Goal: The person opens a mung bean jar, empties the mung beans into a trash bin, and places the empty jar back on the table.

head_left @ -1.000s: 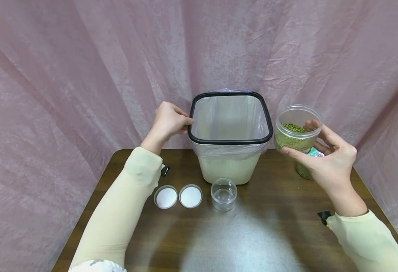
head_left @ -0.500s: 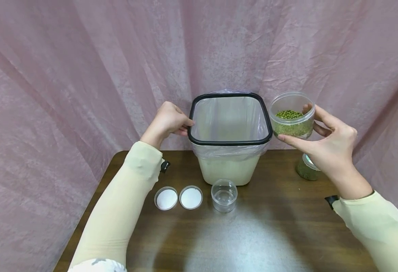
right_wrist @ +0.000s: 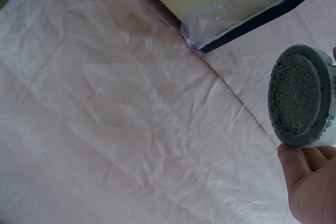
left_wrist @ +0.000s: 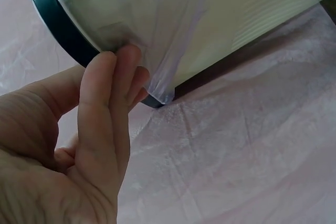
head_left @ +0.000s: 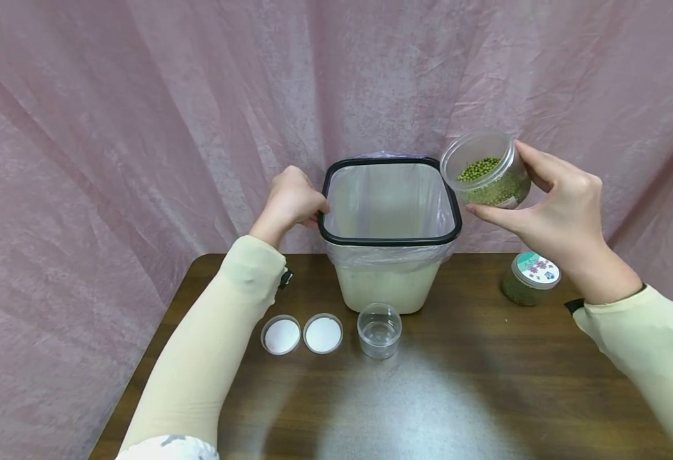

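A cream trash bin [head_left: 385, 281] with a black rim and a clear liner stands at the back of the table. My left hand [head_left: 293, 199] pinches the left side of its rim; the left wrist view shows the fingers [left_wrist: 100, 93] over the liner, below the black edge. In my right hand [head_left: 566, 211] is a clear plastic jar [head_left: 509, 182] partly filled with green mung beans [head_left: 479, 168]. The jar is lidless and tilts left, its mouth overlapping the bin's right rim in the head view. In the right wrist view the jar's bottom [right_wrist: 296, 95] faces the camera.
A lidded jar [head_left: 528, 279] with a flowered top stands at the right on the brown table [head_left: 474, 383]. An uncovered clear jar [head_left: 379, 331] sits before the bin, with two white-centred lids [head_left: 281, 335] to its left. A pink curtain [head_left: 227, 96] hangs behind.
My right hand has raised the jar of mung beans, moved it left to the bin's rim and tipped it leftward. The lidded jar behind has come into fuller view. My left hand stays at the rim.
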Available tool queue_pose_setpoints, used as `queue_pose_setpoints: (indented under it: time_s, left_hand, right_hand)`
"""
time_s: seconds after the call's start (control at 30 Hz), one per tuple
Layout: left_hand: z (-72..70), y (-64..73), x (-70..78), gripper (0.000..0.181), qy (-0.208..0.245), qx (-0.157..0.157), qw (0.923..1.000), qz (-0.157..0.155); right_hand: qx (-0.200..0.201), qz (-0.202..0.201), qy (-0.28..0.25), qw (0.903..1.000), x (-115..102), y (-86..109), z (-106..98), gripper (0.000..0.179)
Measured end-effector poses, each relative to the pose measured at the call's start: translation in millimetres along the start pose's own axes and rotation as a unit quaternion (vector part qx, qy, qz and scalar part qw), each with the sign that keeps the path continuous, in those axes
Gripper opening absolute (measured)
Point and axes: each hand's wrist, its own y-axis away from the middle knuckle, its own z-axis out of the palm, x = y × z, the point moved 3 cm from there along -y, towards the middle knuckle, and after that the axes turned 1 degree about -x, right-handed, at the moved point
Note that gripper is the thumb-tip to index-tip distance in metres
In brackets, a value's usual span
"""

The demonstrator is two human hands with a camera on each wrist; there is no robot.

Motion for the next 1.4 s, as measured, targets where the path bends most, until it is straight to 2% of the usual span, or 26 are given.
queue_pose_setpoints:
  time_s: [0.17,0.3,0.63,0.87,1.03,1.4]
  left_hand:
    - [0.0,0.3,2.4,0.011,-0.024,0.000,0.9997,-0.006]
    - [-2.4,0.3,2.6,0.011,-0.033,0.001,0.9994,-0.013]
    - [-4.2,-0.1,7.9,0.013,-0.078,-0.012,0.9964,-0.031]
    - [-4.8,0.3,11.0,0.014,-0.086,-0.008,0.9958,-0.029]
    - [-4.6,0.5,11.0,0.015,-0.086,-0.007,0.9958,-0.031]
    - [-3.9,1.4,10.1,0.015,-0.093,-0.004,0.9955,-0.018]
  right_hand:
    - [-0.011,-0.037,0.042,0.9984,25.0,-6.2,5.4,0.081]
    - [-0.032,-0.068,0.072,0.9946,34.9,-13.2,10.3,0.084]
    - [-0.069,-0.089,0.092,0.9893,34.8,-23.6,15.7,0.084]
    - [-0.111,-0.121,0.114,0.9798,33.9,-33.0,18.3,0.084]
    - [-0.118,-0.145,0.113,0.9758,31.7,-38.6,19.3,0.079]
    - [-0.134,-0.169,0.123,0.9686,29.6,-41.7,24.3,0.078]
